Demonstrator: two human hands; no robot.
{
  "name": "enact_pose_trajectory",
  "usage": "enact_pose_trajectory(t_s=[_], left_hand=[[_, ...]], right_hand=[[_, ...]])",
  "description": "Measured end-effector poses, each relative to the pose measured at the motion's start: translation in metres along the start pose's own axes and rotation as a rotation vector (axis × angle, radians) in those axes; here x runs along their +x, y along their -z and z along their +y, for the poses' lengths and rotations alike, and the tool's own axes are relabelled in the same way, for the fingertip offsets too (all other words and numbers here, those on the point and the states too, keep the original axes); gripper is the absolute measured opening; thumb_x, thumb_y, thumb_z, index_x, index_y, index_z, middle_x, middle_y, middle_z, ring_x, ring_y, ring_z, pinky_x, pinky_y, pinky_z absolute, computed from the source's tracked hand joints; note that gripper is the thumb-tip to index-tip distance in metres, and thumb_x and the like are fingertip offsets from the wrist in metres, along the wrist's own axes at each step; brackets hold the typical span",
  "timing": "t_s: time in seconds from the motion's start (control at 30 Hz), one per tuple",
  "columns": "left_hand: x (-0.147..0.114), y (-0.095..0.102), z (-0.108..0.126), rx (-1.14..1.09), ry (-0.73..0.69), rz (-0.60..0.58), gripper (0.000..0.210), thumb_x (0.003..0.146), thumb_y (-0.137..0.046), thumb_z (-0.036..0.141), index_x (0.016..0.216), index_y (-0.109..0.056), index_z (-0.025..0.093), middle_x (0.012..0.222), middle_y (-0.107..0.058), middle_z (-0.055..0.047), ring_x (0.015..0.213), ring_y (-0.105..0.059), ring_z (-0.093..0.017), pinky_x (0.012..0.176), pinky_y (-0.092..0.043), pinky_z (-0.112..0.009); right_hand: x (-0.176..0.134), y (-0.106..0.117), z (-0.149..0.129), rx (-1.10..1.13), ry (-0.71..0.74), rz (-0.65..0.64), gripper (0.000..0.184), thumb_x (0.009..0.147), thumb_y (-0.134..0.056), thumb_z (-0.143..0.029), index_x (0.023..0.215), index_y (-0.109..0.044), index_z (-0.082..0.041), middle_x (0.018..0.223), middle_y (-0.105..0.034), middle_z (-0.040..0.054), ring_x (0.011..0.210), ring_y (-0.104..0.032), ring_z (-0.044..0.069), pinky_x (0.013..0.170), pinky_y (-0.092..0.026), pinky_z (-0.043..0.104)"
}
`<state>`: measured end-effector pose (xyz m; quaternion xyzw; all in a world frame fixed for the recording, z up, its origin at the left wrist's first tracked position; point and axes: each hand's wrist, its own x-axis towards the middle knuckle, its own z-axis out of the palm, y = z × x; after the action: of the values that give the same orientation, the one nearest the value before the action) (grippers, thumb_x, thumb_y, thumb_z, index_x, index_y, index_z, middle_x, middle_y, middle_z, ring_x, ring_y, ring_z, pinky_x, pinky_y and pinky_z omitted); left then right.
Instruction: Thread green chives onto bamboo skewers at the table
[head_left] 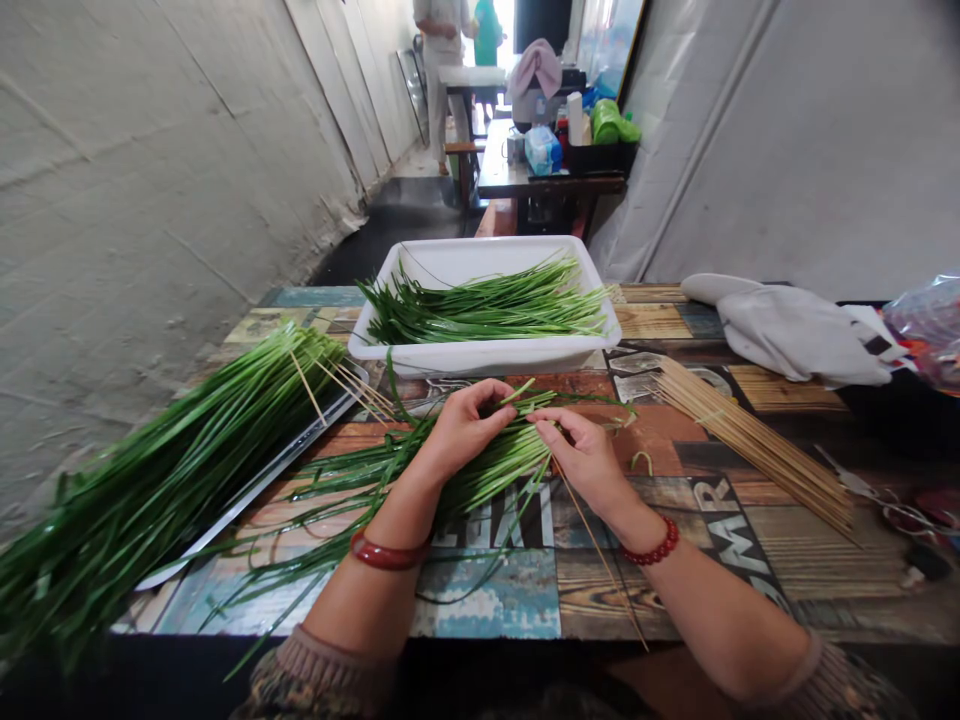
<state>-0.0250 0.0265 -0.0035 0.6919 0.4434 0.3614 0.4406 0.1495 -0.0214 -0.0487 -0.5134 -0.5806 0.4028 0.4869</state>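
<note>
A loose pile of garlic chives (pixel 502 465) lies in front of me, pale stem ends to the right and green leaves spread left. My left hand (pixel 472 425) rests over the pile, thumb and fingers closed around some stems. Close beside it, my right hand (pixel 581 450) pinches at the chive ends with thumb and forefinger. A thin bamboo skewer (pixel 600 555) slants from under the right fingers toward the table's front edge; whether the fingers grip it is hidden. At left, a big heap of chives (pixel 202 440) lies on a tray (pixel 255 490), with several skewers (pixel 360 385) at its stem end.
Behind the pile stands a white tub (pixel 487 358) holding more chives (pixel 495 305). A bundle of bamboo skewers (pixel 750 440) lies at right, near scissors (pixel 862 485) and a white cap (pixel 795 325). A cluttered second table (pixel 502 175) and a standing person (pixel 442 70) are farther back.
</note>
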Motion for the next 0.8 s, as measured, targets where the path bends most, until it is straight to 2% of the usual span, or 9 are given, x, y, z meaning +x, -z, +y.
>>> enact_pose_trajectory(t_s=[0.17, 0.3, 0.4, 0.5, 0.63, 0.8], left_hand=[[-0.001, 0.001, 0.001, -0.078, 0.021, -0.031, 0.014, 0.079, -0.066, 0.026, 0.083, -0.065, 0.012, 0.077, -0.062, -0.001, 0.071, -0.052, -0.012, 0.067, -0.041, -0.022], [-0.001, 0.001, 0.001, -0.177, 0.046, -0.007, 0.018, 0.078, -0.068, 0.028, 0.084, -0.063, 0.013, 0.076, -0.061, 0.0, 0.07, -0.052, -0.011, 0.067, -0.041, -0.022], [-0.002, 0.001, 0.002, -0.24, 0.049, -0.008, 0.018, 0.077, -0.069, 0.027, 0.086, -0.063, 0.013, 0.079, -0.061, 0.0, 0.071, -0.053, -0.011, 0.068, -0.041, -0.022], [-0.002, -0.001, 0.003, -0.252, 0.047, -0.031, 0.016, 0.077, -0.068, 0.024, 0.086, -0.063, 0.013, 0.077, -0.062, 0.0, 0.07, -0.053, -0.011, 0.068, -0.042, -0.022], [-0.002, -0.006, 0.002, -0.181, 0.036, -0.042, 0.012, 0.077, -0.066, 0.021, 0.086, -0.064, 0.013, 0.076, -0.063, -0.001, 0.07, -0.055, -0.012, 0.068, -0.043, -0.023], [-0.002, -0.009, 0.002, -0.029, -0.01, -0.014, 0.008, 0.077, -0.064, 0.018, 0.083, -0.064, 0.013, 0.075, -0.063, -0.001, 0.071, -0.055, -0.013, 0.068, -0.043, -0.024]], right_hand=[[0.0, 0.001, 0.0, -0.01, 0.014, 0.021, 0.027, 0.089, -0.056, -0.038, 0.099, -0.07, -0.018, 0.096, -0.074, 0.0063, 0.086, -0.067, 0.02, 0.078, -0.051, 0.031], [0.001, 0.002, -0.001, -0.031, 0.027, -0.006, 0.026, 0.09, -0.055, -0.038, 0.097, -0.07, -0.017, 0.095, -0.073, 0.0066, 0.087, -0.066, 0.02, 0.08, -0.051, 0.032], [0.003, 0.005, -0.003, -0.043, 0.046, 0.017, 0.027, 0.092, -0.052, -0.036, 0.107, -0.067, -0.019, 0.1, -0.072, 0.007, 0.091, -0.066, 0.02, 0.081, -0.052, 0.032], [0.005, 0.008, -0.005, -0.096, 0.192, 0.083, 0.028, 0.093, -0.052, -0.029, 0.118, -0.062, -0.022, 0.107, -0.068, 0.0076, 0.097, -0.065, 0.019, 0.083, -0.052, 0.032], [0.006, 0.011, -0.008, -0.312, 0.452, 0.078, 0.017, 0.092, -0.055, -0.022, 0.104, -0.066, -0.023, 0.1, -0.069, 0.0062, 0.096, -0.063, 0.02, 0.087, -0.049, 0.036], [0.006, 0.013, -0.012, -0.565, 0.517, 0.109, 0.01, 0.09, -0.057, -0.017, 0.09, -0.066, -0.021, 0.089, -0.07, 0.0043, 0.087, -0.062, 0.02, 0.081, -0.046, 0.035]])
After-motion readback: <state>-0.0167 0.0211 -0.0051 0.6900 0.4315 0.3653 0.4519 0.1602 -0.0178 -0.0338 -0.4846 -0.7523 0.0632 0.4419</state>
